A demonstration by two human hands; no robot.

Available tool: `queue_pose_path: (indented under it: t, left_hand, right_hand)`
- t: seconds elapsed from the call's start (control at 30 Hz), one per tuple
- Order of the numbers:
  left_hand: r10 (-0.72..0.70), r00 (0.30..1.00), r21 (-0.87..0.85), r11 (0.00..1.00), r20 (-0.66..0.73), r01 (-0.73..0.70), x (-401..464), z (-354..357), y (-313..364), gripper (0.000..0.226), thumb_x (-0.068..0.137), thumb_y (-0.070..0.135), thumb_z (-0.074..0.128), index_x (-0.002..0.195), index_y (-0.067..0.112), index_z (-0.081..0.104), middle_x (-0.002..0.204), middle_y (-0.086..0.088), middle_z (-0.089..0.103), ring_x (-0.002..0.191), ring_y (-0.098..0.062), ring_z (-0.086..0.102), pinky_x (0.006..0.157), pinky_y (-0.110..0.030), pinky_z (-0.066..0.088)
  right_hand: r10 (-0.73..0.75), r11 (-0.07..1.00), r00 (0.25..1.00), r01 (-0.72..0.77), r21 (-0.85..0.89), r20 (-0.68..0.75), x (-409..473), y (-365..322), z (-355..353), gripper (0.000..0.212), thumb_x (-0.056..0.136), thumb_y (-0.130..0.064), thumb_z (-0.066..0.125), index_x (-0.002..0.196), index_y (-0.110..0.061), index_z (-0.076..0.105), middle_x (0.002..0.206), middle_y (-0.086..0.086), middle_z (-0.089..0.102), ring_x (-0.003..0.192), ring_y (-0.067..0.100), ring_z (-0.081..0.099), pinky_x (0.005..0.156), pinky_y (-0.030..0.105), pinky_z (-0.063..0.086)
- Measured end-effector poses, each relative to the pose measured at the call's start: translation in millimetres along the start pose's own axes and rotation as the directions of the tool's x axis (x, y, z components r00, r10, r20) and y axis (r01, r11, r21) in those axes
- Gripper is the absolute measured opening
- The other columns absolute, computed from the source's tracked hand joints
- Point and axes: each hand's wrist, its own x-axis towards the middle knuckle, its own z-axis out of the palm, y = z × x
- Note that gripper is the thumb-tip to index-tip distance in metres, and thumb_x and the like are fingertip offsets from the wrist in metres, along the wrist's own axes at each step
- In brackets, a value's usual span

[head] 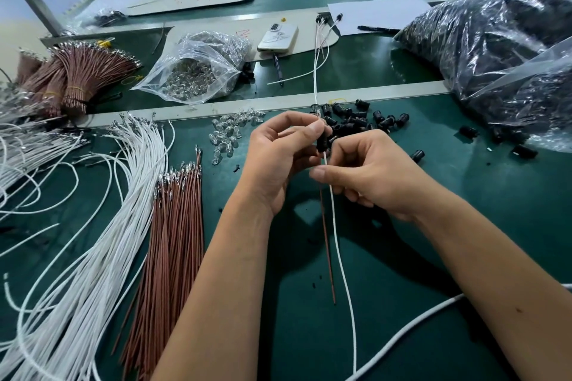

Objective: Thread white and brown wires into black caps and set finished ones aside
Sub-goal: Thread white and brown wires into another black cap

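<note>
Threading wires into a black cap

Just in front of the cap pile (356, 122), the left hand (278, 155) pinches a black cap (322, 141); the right hand (371, 173) pinches the white wire (339, 244) below it, brown wire (326, 241) alongside. Next, seemingly: seat both, then set it aside.

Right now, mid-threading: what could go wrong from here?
1. The left hand pinches the black cap only at the fingertips; a hard push from the right hand on the white wire could slip it loose.
2. The brown wire hangs beside the white one; they might tangle or pull back out.
3. The loose caps and clear bulbs lie close behind the hands and could be knocked around.
</note>
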Motion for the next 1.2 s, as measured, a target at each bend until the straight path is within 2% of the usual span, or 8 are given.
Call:
queue_pose_path:
  t: [0.13, 0.27, 0.4, 0.5, 0.67, 0.77, 0.87, 1.2]
  left_hand:
    - [0.036, 0.999, 0.035, 0.999, 0.02, -0.036, -0.7, -1.7, -0.3, 0.011, 0.086, 0.011, 0.072, 0.079, 0.019, 0.068, 0.086, -0.004, 0.073, 0.067, -0.015, 0.056, 0.058, -0.023, 0.049]
    - [0.07, 0.997, 0.048, 0.996, 0.008, -0.071, -0.4, -2.2, -0.7, 0.012, 0.082, 0.015, 0.073, 0.075, 0.021, 0.067, 0.085, -0.001, 0.072, 0.074, -0.015, 0.06, 0.062, -0.025, 0.048]
    - [0.095, 0.995, 0.066, 0.993, -0.032, -0.093, 0.3, -1.8, -1.8, 0.013, 0.079, 0.015, 0.075, 0.072, 0.022, 0.065, 0.083, -0.001, 0.07, 0.077, -0.013, 0.06, 0.068, -0.026, 0.045]
    - [0.081, 0.996, 0.041, 0.996, -0.026, -0.08, 0.4, -1.5, -1.2, 0.011, 0.077, 0.018, 0.075, 0.071, 0.022, 0.066, 0.084, -0.001, 0.068, 0.078, -0.015, 0.059, 0.067, -0.027, 0.047]
    - [0.045, 0.999, -0.035, 0.998, 0.026, -0.044, 1.4, -3.2, -1.8, 0.014, 0.088, 0.008, 0.071, 0.077, 0.016, 0.066, 0.084, -0.002, 0.068, 0.072, -0.015, 0.061, 0.063, -0.027, 0.05]
    - [0.023, 0.999, -0.068, 0.997, 0.024, -0.021, 1.7, -2.9, -2.2, 0.011, 0.087, 0.007, 0.071, 0.08, 0.012, 0.064, 0.084, -0.004, 0.067, 0.07, -0.015, 0.061, 0.062, -0.024, 0.051]
    - [0.033, 0.999, -0.088, 0.996, 0.015, -0.031, 2.5, -3.4, -2.6, 0.011, 0.087, 0.004, 0.07, 0.08, 0.01, 0.063, 0.084, -0.005, 0.07, 0.068, -0.015, 0.063, 0.061, -0.024, 0.052]
    - [0.082, 0.996, -0.094, 0.992, 0.02, -0.08, 2.7, -2.5, -2.5, 0.017, 0.09, 0.0, 0.065, 0.078, 0.011, 0.065, 0.088, -0.006, 0.074, 0.072, -0.014, 0.067, 0.062, -0.023, 0.053]
  right_hand:
    - [0.018, 0.999, 1.0, -0.019, 0.027, 0.022, -1.0, -2.4, 0.1, 0.031, 0.075, -0.035, 0.086, 0.062, -0.02, 0.062, 0.055, 0.006, 0.061, 0.039, 0.012, 0.047, 0.034, 0.017, 0.03]
    - [0.012, 0.999, 1.0, -0.012, 0.03, 0.001, -0.4, -3.3, -1.9, 0.029, 0.087, -0.022, 0.082, 0.063, -0.02, 0.066, 0.055, 0.003, 0.062, 0.041, 0.011, 0.048, 0.035, 0.019, 0.033]
    - [0.014, 1.0, 1.0, -0.013, 0.014, -0.021, -0.7, -2.7, -3.4, 0.023, 0.09, -0.022, 0.08, 0.07, -0.015, 0.07, 0.058, 0.002, 0.062, 0.045, 0.012, 0.051, 0.036, 0.021, 0.036]
    - [0.013, 1.0, 1.0, -0.013, 0.012, -0.024, -0.3, -1.4, -3.6, 0.023, 0.092, -0.021, 0.078, 0.076, -0.007, 0.071, 0.059, 0.003, 0.061, 0.046, 0.012, 0.052, 0.036, 0.021, 0.037]
    - [0.009, 0.997, 1.0, -0.011, 0.08, 0.023, -0.3, -2.1, -4.8, 0.035, 0.08, -0.041, 0.075, 0.08, -0.006, 0.076, 0.058, 0.002, 0.059, 0.047, 0.012, 0.052, 0.037, 0.021, 0.037]
    - [0.002, 0.998, 0.998, -0.005, 0.067, 0.057, -0.2, -0.4, -5.2, 0.02, 0.093, -0.027, 0.071, 0.078, -0.016, 0.078, 0.064, 0.007, 0.063, 0.05, 0.013, 0.054, 0.037, 0.021, 0.038]
    - [0.003, 0.999, 0.998, -0.005, 0.035, 0.058, 0.5, 1.8, -6.7, 0.021, 0.1, -0.015, 0.066, 0.084, -0.013, 0.079, 0.067, 0.009, 0.065, 0.052, 0.015, 0.054, 0.037, 0.021, 0.038]
    - [-0.012, 1.0, 0.998, 0.013, -0.011, 0.067, 1.3, 1.2, -9.1, 0.019, 0.101, -0.013, 0.066, 0.089, -0.009, 0.08, 0.067, 0.008, 0.066, 0.053, 0.014, 0.056, 0.038, 0.022, 0.04]
